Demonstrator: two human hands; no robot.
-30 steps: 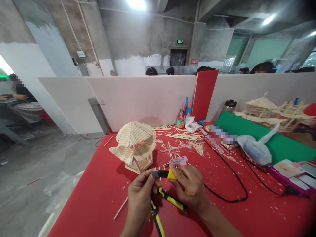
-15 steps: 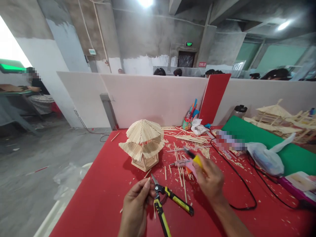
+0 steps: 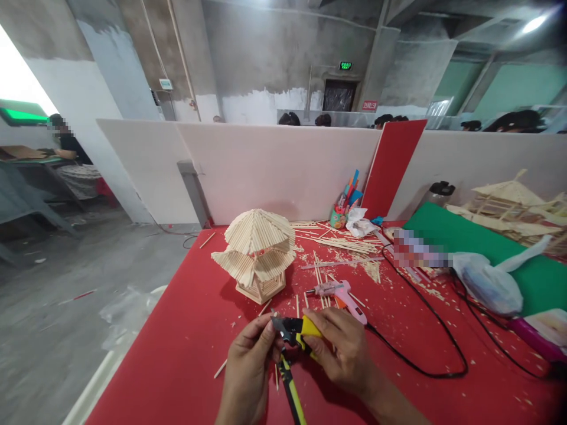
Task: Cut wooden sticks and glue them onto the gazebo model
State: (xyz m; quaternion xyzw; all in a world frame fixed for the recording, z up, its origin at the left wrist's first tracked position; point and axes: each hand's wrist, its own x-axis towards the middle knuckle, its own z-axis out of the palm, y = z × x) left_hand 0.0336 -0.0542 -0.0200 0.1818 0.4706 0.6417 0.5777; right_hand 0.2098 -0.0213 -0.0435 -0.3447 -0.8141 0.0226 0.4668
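Note:
My left hand [image 3: 248,363] pinches a small pale bit of wooden stick [image 3: 275,315] between thumb and fingertips; most of it is hidden. Closed round the yellow handle of a utility knife [image 3: 310,328], my right hand [image 3: 343,348] has the blade against or very near that bit. Under both hands lie garden shears [image 3: 290,386] with black and yellow handles, partly covered. Just beyond stands a pavilion model [image 3: 259,236] made of wooden sticks, with a two-tiered roof. A pink glue gun [image 3: 348,298] rests on the table to the right of the model.
Loose sticks [image 3: 348,243] and shavings litter the red table [image 3: 177,354]. A cup of pens [image 3: 339,218] stands by the white partition [image 3: 274,171]. A black cord [image 3: 425,373] loops at right, near a plastic bag [image 3: 487,283] and a green board [image 3: 465,236].
My right hand has brought the knife down and left to my left fingertips, uncovering the glue gun and now covering part of the shears. My left hand keeps its pinch.

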